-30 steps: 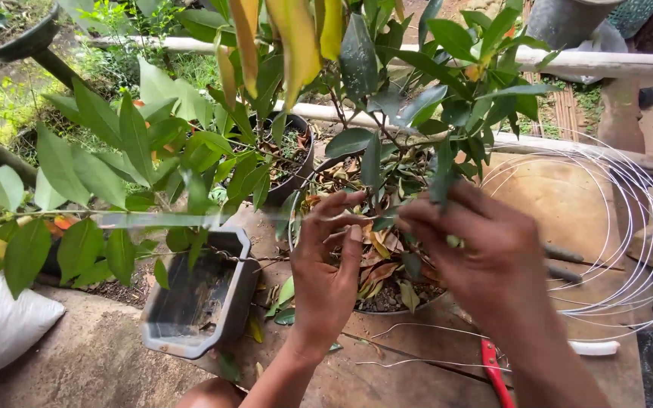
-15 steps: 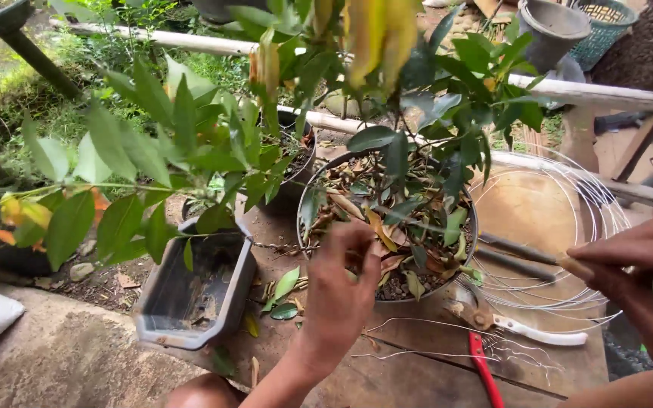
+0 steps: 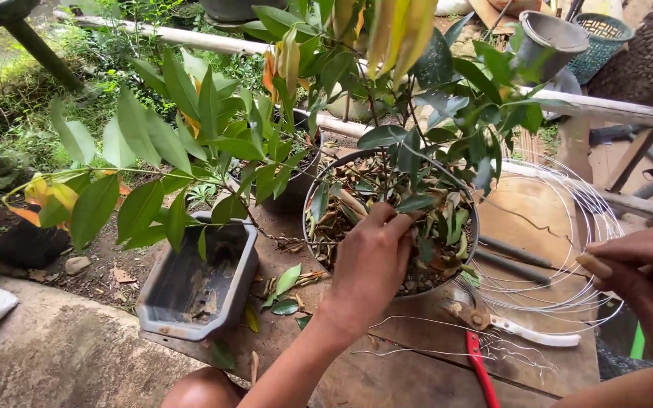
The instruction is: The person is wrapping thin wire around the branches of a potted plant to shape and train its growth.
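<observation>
Reaching into round black pot [image 3: 319,227] on the wooden bench [image 3: 417,374], left hand [image 3: 368,264] pinches at a stem base among dry leaves | right hand [image 3: 640,264] off at the edge, fingers closed on a thin stick-like piece | risk: a tug may snap the stem; wire coil [image 3: 568,227] could snag; cutters [image 3: 527,332] lie close.

The left hand [image 3: 368,264] reaches forward from the bottom, arm stretched out and back of the hand facing up. Its fingers [image 3: 387,223] curl down and pinch together at the tips. The right hand [image 3: 644,279] sits far off to the side, well apart from the left. Its fingers are bent in a loose grip, pointing left.
</observation>
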